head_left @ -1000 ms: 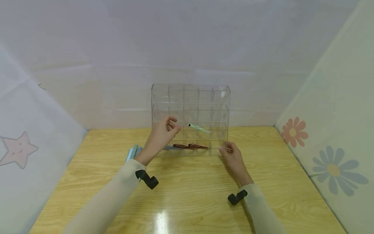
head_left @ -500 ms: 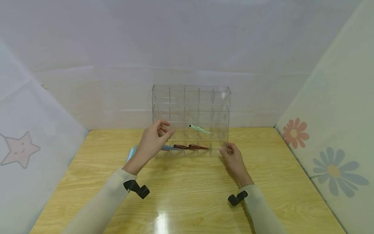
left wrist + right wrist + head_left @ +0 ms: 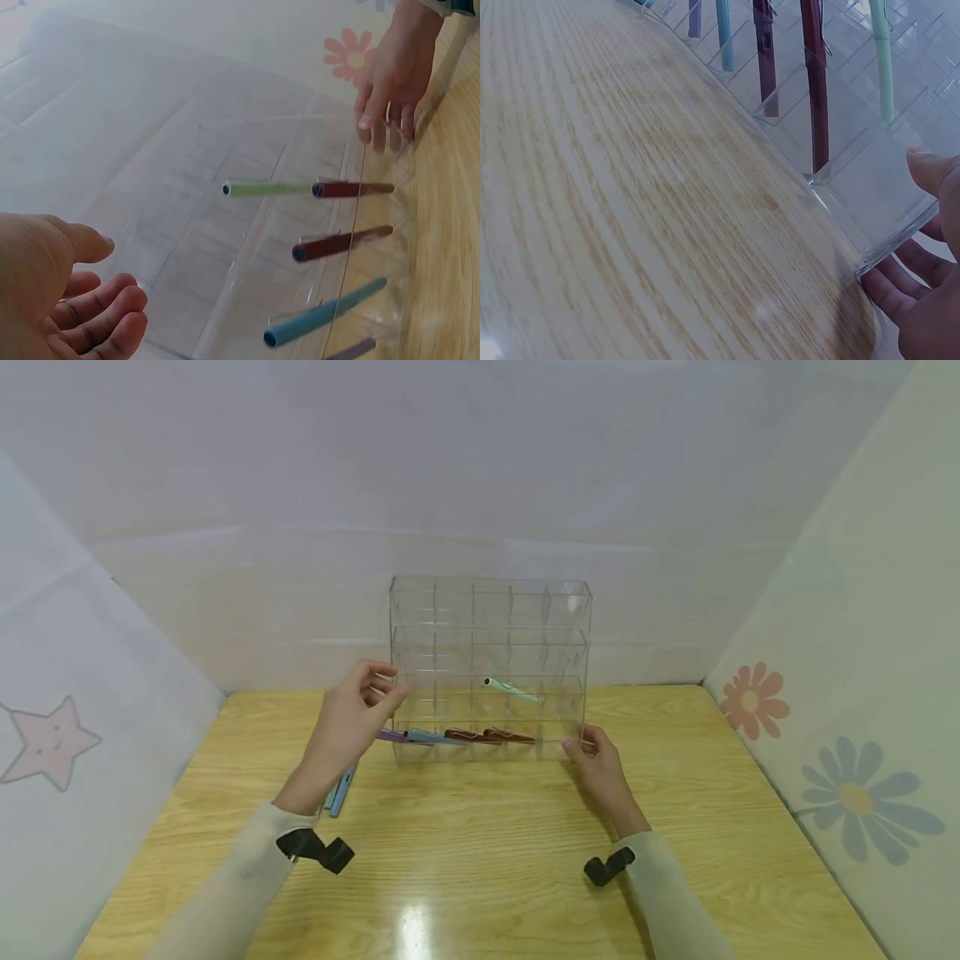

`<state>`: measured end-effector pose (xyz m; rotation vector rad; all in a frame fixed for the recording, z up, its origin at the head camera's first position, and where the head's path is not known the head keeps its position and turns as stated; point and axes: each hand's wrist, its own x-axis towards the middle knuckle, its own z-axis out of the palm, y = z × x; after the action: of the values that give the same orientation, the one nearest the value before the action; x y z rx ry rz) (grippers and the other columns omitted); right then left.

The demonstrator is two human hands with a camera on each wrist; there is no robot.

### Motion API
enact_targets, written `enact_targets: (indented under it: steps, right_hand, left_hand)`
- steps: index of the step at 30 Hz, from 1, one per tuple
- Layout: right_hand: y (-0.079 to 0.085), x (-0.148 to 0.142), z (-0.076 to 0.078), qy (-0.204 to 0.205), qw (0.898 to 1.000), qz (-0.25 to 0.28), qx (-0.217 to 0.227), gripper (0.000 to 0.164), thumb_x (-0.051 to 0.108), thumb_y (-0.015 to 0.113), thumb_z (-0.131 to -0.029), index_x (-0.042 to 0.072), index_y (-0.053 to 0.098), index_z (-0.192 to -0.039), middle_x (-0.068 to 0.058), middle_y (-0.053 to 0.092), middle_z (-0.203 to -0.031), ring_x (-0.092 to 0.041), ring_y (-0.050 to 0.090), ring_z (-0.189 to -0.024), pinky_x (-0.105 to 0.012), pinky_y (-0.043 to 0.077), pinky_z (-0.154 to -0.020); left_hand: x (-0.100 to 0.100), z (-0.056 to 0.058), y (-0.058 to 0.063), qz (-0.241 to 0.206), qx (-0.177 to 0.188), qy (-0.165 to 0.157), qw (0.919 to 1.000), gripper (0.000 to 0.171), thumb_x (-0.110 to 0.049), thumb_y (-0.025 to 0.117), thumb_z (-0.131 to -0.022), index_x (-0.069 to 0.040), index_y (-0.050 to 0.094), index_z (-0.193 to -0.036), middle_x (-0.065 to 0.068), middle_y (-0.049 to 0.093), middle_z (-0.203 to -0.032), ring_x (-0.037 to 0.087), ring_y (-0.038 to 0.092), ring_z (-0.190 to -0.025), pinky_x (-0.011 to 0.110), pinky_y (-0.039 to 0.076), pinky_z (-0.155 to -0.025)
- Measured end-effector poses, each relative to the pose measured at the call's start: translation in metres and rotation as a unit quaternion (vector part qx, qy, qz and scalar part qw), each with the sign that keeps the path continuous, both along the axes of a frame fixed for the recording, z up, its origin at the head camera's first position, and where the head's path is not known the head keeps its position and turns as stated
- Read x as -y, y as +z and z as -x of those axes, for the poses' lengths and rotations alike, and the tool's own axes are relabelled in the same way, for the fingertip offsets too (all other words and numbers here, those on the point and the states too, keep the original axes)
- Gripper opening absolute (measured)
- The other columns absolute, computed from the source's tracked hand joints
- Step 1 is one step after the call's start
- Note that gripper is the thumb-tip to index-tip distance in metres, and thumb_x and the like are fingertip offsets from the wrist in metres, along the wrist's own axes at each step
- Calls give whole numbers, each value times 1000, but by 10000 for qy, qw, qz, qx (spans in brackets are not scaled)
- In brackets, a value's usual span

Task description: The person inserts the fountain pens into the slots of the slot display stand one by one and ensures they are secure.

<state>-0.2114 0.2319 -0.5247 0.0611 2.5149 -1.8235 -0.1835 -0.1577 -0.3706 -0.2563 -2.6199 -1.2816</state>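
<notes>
Rack [image 3: 490, 647] on tabletop [image 3: 487, 860], pens [image 3: 510, 737] in lower rows.
Left hand [image 3: 347, 716] empty, fingers loosely bent, near left edge; right hand [image 3: 602, 770] grips lower right corner.

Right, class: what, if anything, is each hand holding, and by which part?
The right hand holds the clear, rectangular plastic rack near its lower right corner. The left hand holds nothing.

Booth-like tabletop setup: wood-grain table [image 3: 480, 877], pale sheets [image 3: 480, 477] around, printed flowers [image 3: 855, 797], star [image 3: 51, 743].
</notes>
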Motion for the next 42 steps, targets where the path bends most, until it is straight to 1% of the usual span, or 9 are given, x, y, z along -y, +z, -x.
enact_targets:
  steps: [5,8,13,17,21,25,30,35,42]
  right_hand:
    - [2,-1,0,-56,10000,-71,16,64,40,63,-109,3,44,-156,-20,49,-159,-38,55,-143,-45,53,-112]
    - [1,-1,2,-46,10000,-85,24,64,40,62,-109,3,43,-157,-21,48,-160,-39,54,-144,-50,51,-115]
    - [0,-1,3,-34,9999,-95,57,64,40,62,-109,3,42,-158,-20,47,-161,-39,52,-145,-53,50,-116]
    - [-1,-2,3,-5,10000,-62,15,64,40,62,-109,3,42,-157,-20,47,-160,-39,53,-143,-51,51,-114]
    - [-1,-2,4,1,10000,-33,7,63,40,63,-109,3,43,-156,-19,48,-159,-38,55,-142,-48,52,-112]
    - [0,-1,4,14,10000,-53,5,64,40,63,-108,3,43,-156,-19,49,-158,-37,55,-141,-47,53,-111]
    - [2,0,2,42,10000,-18,42,64,40,62,-109,4,42,-158,-20,46,-161,-38,53,-144,-49,51,-114]
    - [2,0,2,84,9999,-9,110,66,38,61,-110,2,39,-160,-22,43,-163,-40,51,-147,-50,50,-116]
    - [1,0,2,23,10000,-37,13,62,38,62,-109,2,43,-156,-20,49,-159,-38,55,-142,-46,52,-112]
  left_hand:
    - [22,2,-5,77,-78,233,9997,41,-40,65,-108,-12,60,-138,11,75,-112,15,68,-79,30,53,-60]
    - [36,3,-9,122,-31,405,9991,45,-45,63,-108,-12,60,-138,12,76,-112,11,68,-77,29,54,-61]
    - [62,4,-19,200,204,604,9978,50,-51,61,-107,-13,58,-139,12,75,-114,8,68,-77,29,56,-64]
    - [82,5,-30,262,417,703,9963,52,-53,60,-107,-12,58,-139,13,75,-115,7,69,-78,29,56,-65]
    - [97,7,-43,400,640,781,9941,54,-51,60,-107,-8,58,-139,18,75,-117,8,70,-78,29,56,-65]
    - [107,10,-55,539,970,806,9905,54,-47,59,-108,-3,58,-138,23,72,-121,20,74,-82,31,56,-67]
    - [117,15,-74,665,1505,696,9839,59,-47,57,-109,2,55,-142,30,67,-130,34,75,-93,32,55,-68]
    - [126,19,-93,945,1735,713,9777,50,-40,59,-110,1,58,-137,29,66,-130,32,74,-93,31,54,-68]
    - [131,21,-113,1089,1947,716,9722,43,-35,61,-109,2,60,-131,25,69,-122,25,71,-90,31,52,-69]
